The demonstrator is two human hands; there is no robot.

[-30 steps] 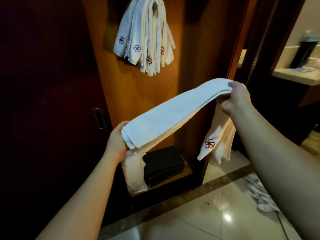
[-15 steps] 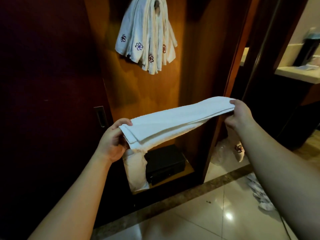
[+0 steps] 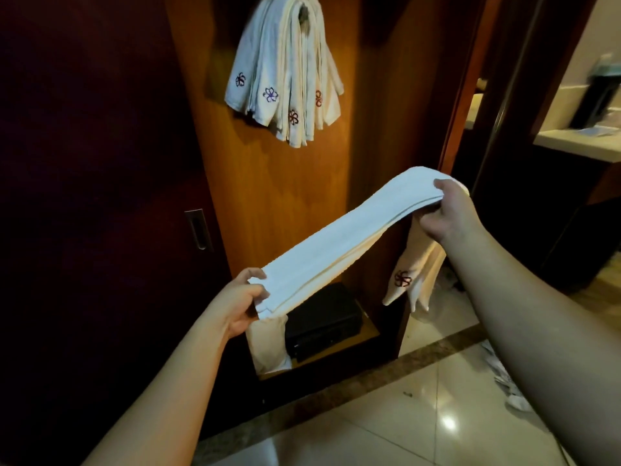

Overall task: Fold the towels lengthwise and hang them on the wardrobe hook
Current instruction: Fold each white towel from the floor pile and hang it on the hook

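Towel (image 3: 336, 243) folded into a long strip, stretched mid-air between both hands in front of the wardrobe back panel (image 3: 295, 196), both ends dangling. Left hand (image 3: 240, 304) fingers pinch the low end, right hand (image 3: 447, 213) fingers pinch the high end. Keep tension so layers stay aligned, lift to the hook (image 3: 304, 15), drape at the strip's midpoint beside the hung towels (image 3: 285, 79).

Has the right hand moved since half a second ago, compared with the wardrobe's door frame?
Yes. The right hand, gripping the folded towel, has risen slightly along the wardrobe's orange door frame, so the towel slopes more steeply.
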